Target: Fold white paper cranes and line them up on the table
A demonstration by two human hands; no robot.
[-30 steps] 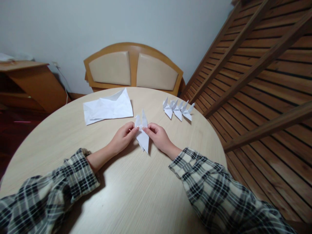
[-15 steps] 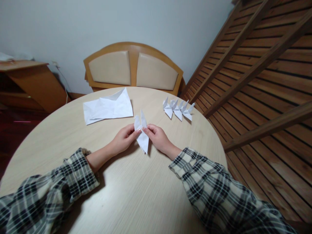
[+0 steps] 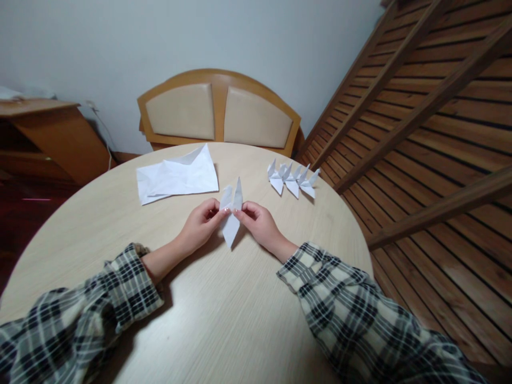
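A small folded white paper figure [image 3: 232, 213] is held upright just above the round light-wood table [image 3: 224, 314]. My left hand [image 3: 200, 226] pinches its left side and my right hand [image 3: 258, 224] pinches its right side, fingertips meeting at its middle. Two pointed flaps stick up above my fingers and a pointed tip hangs down between my hands. Both hands are closed on the paper. My sleeves are plaid.
A row of finished white paper figures [image 3: 294, 180] stands at the far right of the table. A large creased white sheet [image 3: 176, 176] lies at the far left. A wooden chair [image 3: 218, 112] is behind the table, a slatted wooden frame [image 3: 424, 122] at right.
The paper figure has turned slightly between my fingers: its lower tip swung left and its upper flaps lean right. My hands stayed in place.
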